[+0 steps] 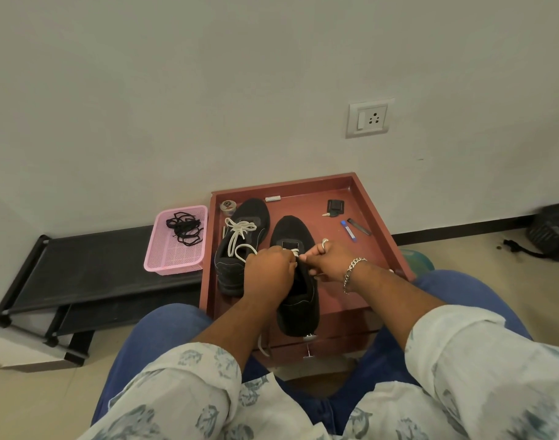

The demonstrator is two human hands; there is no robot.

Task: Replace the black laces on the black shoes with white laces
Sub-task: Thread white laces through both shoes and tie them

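Hands meet over the right shoe [295, 281] on the red cabinet [360, 274]. Left hand [267, 269] is curled on a white lace [295, 251], right hand [330, 260] pinching it too. Left shoe [240, 246] already has its white lace [240, 236]. Black laces [184, 230] sit in the pink basket [163, 262].

Pale wall [208, 90]; black rack [90, 271]

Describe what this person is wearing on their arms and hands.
Both forearms are bare below rolled-up white sleeves printed with grey-blue leaves. The right hand wears a silver ring and, at the wrist, a silver chain bracelet. The left hand shows no jewellery.
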